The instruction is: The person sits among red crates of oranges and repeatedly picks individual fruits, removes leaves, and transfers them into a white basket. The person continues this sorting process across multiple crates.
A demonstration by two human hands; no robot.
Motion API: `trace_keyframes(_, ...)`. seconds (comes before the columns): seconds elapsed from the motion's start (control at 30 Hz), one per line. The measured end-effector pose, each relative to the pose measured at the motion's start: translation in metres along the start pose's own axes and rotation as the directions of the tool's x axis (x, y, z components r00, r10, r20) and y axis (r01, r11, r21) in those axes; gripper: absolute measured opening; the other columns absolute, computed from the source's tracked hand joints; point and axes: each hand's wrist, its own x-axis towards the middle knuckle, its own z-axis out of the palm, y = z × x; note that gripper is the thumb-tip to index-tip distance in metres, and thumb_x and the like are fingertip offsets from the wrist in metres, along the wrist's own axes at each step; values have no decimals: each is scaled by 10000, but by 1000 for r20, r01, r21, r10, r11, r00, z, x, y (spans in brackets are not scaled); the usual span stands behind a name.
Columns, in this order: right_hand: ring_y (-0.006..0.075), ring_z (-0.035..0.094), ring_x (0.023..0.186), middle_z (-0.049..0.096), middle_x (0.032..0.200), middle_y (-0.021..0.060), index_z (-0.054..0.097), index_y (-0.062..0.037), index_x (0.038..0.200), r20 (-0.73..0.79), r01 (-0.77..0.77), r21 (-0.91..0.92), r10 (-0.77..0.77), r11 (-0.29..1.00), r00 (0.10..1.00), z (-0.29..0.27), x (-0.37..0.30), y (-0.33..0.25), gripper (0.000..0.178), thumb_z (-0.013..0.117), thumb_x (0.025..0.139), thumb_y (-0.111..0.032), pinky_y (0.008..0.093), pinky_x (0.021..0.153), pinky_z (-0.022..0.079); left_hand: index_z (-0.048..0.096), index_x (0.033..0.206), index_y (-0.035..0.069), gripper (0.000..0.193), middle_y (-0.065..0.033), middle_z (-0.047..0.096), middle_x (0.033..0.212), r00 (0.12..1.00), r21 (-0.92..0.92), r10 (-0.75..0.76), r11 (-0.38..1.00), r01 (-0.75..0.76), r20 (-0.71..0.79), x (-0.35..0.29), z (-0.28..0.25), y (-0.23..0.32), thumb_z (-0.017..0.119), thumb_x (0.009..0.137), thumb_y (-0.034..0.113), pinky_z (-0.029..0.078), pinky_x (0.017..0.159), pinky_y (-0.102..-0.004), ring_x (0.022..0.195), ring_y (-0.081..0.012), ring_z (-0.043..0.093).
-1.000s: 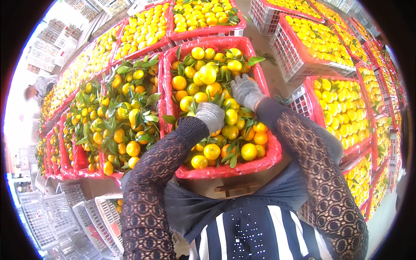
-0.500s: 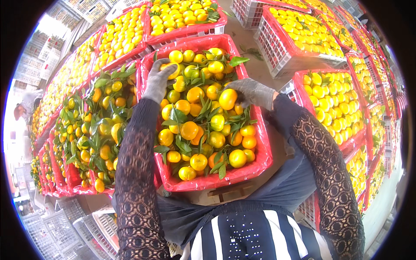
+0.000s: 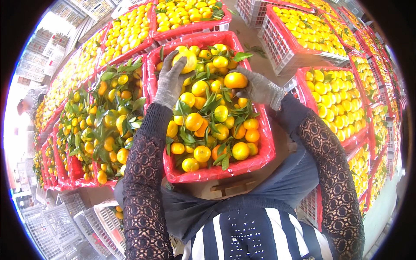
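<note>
Both my hands wear grey gloves and are over a crate lined with red plastic film (image 3: 221, 172), which holds loose mandarins and green leaves. At its far left side my left hand (image 3: 169, 84) has its fingers and thumb curled round a yellow mandarin (image 3: 186, 60). My right hand (image 3: 263, 90), at the crate's right side, grips an orange mandarin (image 3: 236, 80) by its fingertips. Part of that hand's fingers is hidden behind the fruit. Below and between the hands, several mandarins (image 3: 193, 121) lie among leaves.
To the left stands a crate of leafy mandarins (image 3: 108, 119). On the right is a crate with mandarins in neat rows (image 3: 331, 104). More filled crates (image 3: 186, 17) stand at the back. Stacked grey crates (image 3: 56, 227) are at the lower left.
My left hand has shifted right with its mandarin, which now shows more fully. My right hand has moved slightly right and up, still holding its mandarin.
</note>
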Motion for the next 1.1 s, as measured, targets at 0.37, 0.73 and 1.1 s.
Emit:
trace_keyframes(0.37, 241, 654, 598, 655, 783, 147, 517, -36, 1094, -101, -13, -35, 9, 999, 995, -25, -4, -16, 560, 570, 901, -559, 338, 478, 568, 568, 1158, 34, 436, -212, 537, 1225, 895, 932, -399, -204, -300, 201, 1, 15, -50, 694, 785, 222, 502, 874, -453, 1036, -396, 590)
trace_keyframes(0.73, 356, 630, 982, 656, 975, 208, 671, -51, 1046, 57, -69, -945, -371, -318, 927, 9, 86, -7, 441, 557, 891, -448, 456, 863, 492, 554, 1203, 92, 369, -47, 602, 1046, 905, 19, -419, 908, 419, 74, -14, -61, 5, 631, 908, 299, 586, 621, -343, 892, -192, 645)
trace_keyframes(1.1, 334, 667, 858, 682, 878, 189, 680, -43, 969, 42, 12, -995, -302, -101, 952, 21, 79, -42, 378, 606, 834, -388, 430, 773, 516, 587, 1090, 72, 288, -13, 605, 948, 873, 261, -456, 876, 406, 173, 4, -13, 40, 632, 872, 254, 551, 556, -302, 795, -133, 642)
